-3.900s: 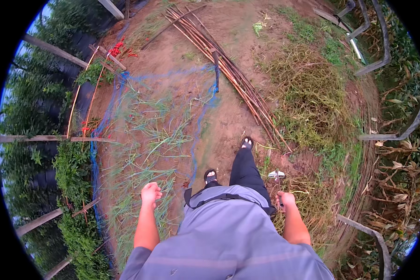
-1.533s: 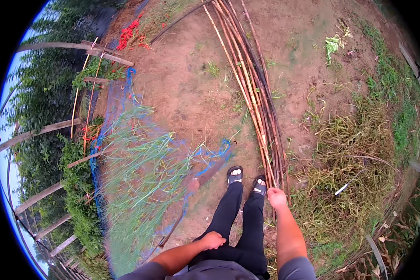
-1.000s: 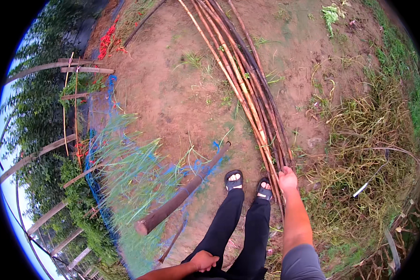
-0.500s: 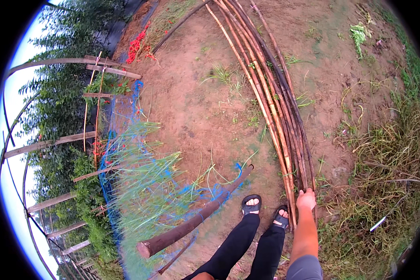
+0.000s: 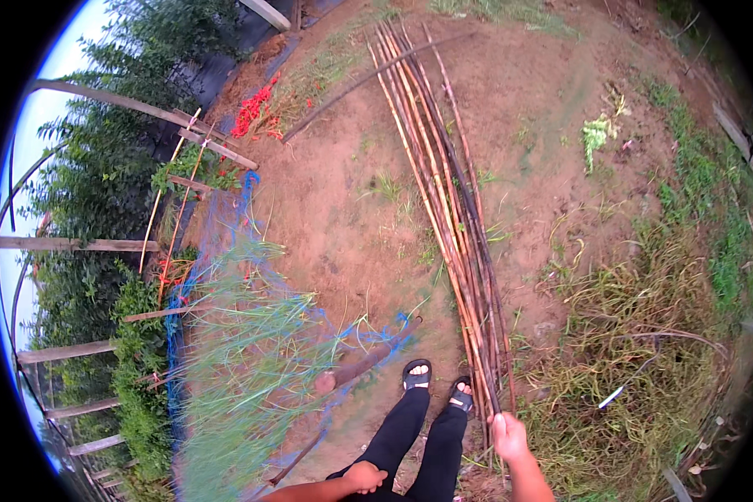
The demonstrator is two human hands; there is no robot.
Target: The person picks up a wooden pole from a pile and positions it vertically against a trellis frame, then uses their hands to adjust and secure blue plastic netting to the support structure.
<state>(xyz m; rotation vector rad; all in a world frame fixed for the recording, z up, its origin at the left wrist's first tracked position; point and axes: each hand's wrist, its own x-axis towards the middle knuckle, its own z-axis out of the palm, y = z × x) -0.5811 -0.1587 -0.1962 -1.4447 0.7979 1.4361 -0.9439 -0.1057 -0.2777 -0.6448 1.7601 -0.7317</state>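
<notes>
My right hand (image 5: 509, 436) is closed round the near end of a dark pole in a long bundle of brown and blackened poles (image 5: 443, 218), stretched out ahead of my feet. My left hand (image 5: 364, 477) is held low in front of my dark trousers, fingers curled; whether it holds anything is hidden. Just left of my sandalled feet, a short log post (image 5: 351, 370) leans over blue netting (image 5: 400, 335) and grassy green shoots (image 5: 234, 351). A separate thin dark stick (image 5: 343, 94) crosses near the far end of the bundle.
Dried vines (image 5: 623, 381) cover ground at right, with a pale green leafy scrap (image 5: 596, 138) farther up. At left stand wooden frame bars (image 5: 92, 244), bushes, thin stakes and red scattered pieces (image 5: 253, 113). Bare soil (image 5: 335, 201) lies either side of the poles.
Since the oldest frame, my right hand has taken hold of the bundle's near end and my view has swung. In the last half-second that hand has moved lower in view.
</notes>
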